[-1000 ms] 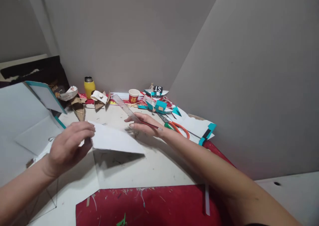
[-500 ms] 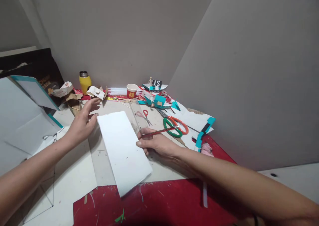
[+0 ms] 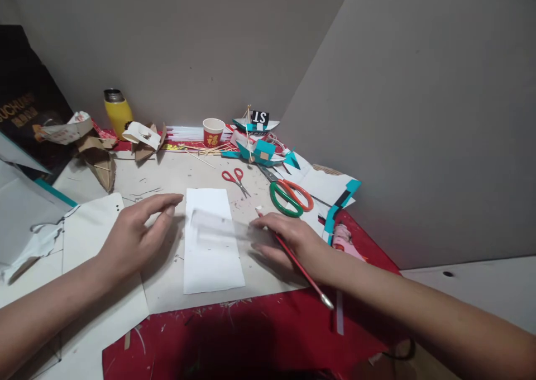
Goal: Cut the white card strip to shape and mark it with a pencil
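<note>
A white sheet of paper [image 3: 213, 268] lies flat on the pale board in front of me. My right hand [image 3: 288, 240] is closed on a clear ruler [image 3: 218, 227], blurred by motion, which reaches left over the sheet. A red pencil [image 3: 299, 265] is held in that same hand, its silvery end pointing down toward me. Left of the sheet, my left hand [image 3: 144, 226] hovers with fingers apart and nothing in them. Beyond the paper are small red-handled scissors [image 3: 237, 180]. Large scissors with green and orange handles [image 3: 288, 198] rest farther right.
At the back stand a yellow bottle [image 3: 118, 113], a paper cup [image 3: 213, 133] and small model boats [image 3: 257, 148]. Brown cardboard pieces [image 3: 98, 162] sit at back left. White card with teal tape [image 3: 341, 201] lies right. A red cover [image 3: 188, 335] shows at the front edge.
The paper has gone from my right hand onto the board. That hand has picked up the ruler from beside the small scissors and keeps the pencil. The view has shifted slightly.
</note>
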A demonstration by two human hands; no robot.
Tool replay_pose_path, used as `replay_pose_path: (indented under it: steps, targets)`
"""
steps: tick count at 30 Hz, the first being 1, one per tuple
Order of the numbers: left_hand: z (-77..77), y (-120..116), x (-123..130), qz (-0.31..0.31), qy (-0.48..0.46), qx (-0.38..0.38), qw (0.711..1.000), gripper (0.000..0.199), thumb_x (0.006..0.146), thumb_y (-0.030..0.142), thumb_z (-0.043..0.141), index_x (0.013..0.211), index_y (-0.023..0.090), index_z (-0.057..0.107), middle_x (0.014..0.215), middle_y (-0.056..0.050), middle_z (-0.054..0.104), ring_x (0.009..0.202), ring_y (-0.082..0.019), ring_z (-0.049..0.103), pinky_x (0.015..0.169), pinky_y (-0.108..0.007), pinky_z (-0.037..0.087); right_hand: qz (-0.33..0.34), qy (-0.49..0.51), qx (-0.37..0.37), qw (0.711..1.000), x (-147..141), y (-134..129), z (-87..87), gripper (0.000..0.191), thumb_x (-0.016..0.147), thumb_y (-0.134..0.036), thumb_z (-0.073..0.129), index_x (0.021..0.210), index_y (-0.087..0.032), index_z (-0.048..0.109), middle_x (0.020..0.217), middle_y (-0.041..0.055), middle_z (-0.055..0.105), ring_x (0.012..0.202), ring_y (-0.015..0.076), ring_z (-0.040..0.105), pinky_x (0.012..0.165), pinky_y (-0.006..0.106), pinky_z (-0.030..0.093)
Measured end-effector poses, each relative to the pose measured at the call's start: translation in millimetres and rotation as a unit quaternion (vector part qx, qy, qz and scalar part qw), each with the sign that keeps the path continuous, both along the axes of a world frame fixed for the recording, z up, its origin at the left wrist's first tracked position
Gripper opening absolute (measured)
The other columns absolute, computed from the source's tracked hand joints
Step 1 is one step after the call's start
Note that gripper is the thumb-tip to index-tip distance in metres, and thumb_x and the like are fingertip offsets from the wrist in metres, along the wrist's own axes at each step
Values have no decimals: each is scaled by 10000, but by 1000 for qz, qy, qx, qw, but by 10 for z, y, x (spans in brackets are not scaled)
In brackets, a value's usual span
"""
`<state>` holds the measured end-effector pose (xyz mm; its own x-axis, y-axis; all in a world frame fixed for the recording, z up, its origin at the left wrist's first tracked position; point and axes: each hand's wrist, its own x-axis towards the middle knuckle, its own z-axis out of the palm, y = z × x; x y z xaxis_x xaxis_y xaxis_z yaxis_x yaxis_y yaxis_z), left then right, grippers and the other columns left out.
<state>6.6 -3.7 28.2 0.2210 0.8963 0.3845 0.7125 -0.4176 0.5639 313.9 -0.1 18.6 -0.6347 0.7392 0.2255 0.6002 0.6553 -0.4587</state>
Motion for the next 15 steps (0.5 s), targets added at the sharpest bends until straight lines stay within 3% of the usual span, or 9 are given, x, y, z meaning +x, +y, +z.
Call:
replay_pose_path:
  steps: [2,5,8,12,15]
  targets:
    - [16,-222,28,-46,32,95,994,289,903,240,480,1155,260,620,1106,-45,740,1021,-244,682,920,-434,552,63,-41,17,997,14,-40,-29,294,909,-272,573,1149,-100,576,957,142,653,847,239,615,720,348,494]
    - [-69,-585,128,-157,157,162,962,364,897,127,437,1218,206,589,1162,-68,725,1089,-219,651,984,-383,512,99,-103,16,990,-42,-74,-53,297,927,-273,545,1156,-88,583,910,140,628,791,240,591,667,344,500]
    - [-236,-815,262,-175,302,209,914,337,925,141,428,1213,114,601,1236,-103,697,1163,-262,617,961,-374,513,103,-115,15,988,-92,-78,-77,311,936,-293,533,1172,-93,570,926,145,618,801,246,583,676,355,512]
    - [-398,-829,325,-147,315,228,909,353,972,299,423,1160,83,630,1182,-125,725,1119,-284,643,935,-386,493,103,-96,1,990,-74,-85,-126,320,946,-308,543,1200,-112,537,965,146,616,827,240,582,692,351,513]
    - [-426,-757,288,-172,333,219,901,370,976,322,410,1161,97,638,1187,-107,727,1097,-255,650,906,-354,482,104,-78,-2,991,-38,-101,-142,304,953,-248,531,1231,-127,512,985,138,614,875,238,571,723,350,501]
